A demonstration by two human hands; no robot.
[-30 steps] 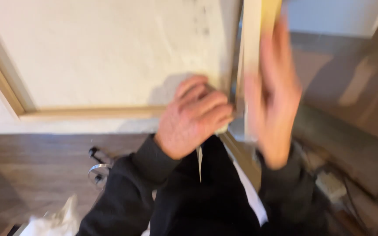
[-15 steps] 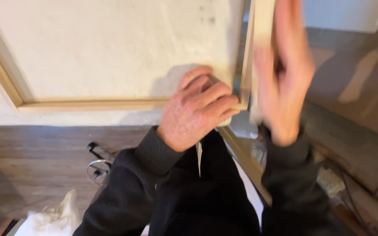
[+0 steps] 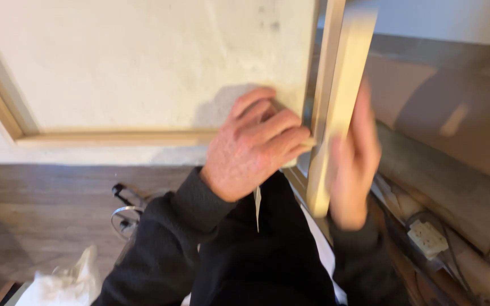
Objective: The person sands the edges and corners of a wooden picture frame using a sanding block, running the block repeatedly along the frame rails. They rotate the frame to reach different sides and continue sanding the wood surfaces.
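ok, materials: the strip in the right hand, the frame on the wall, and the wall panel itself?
Strip: looks like bare pale wood, unfinished, flat and straight; motion blur hides the grain. Frame: similar light wood trim, matte, no paint visible. Wall panel: off-white, rough and mottled with small dark specks, probably plaster or skim-coated board; cannot tell which.

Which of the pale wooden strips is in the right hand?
The upright loose strip, gripped by the right hand. The horizontal strip lies fixed along the wall, its end under the left hand.

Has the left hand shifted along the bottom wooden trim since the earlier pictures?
No. The left hand stays pressed at the lower right corner where the bottom wooden trim meets the upright strip; only the blurred right hand has moved.
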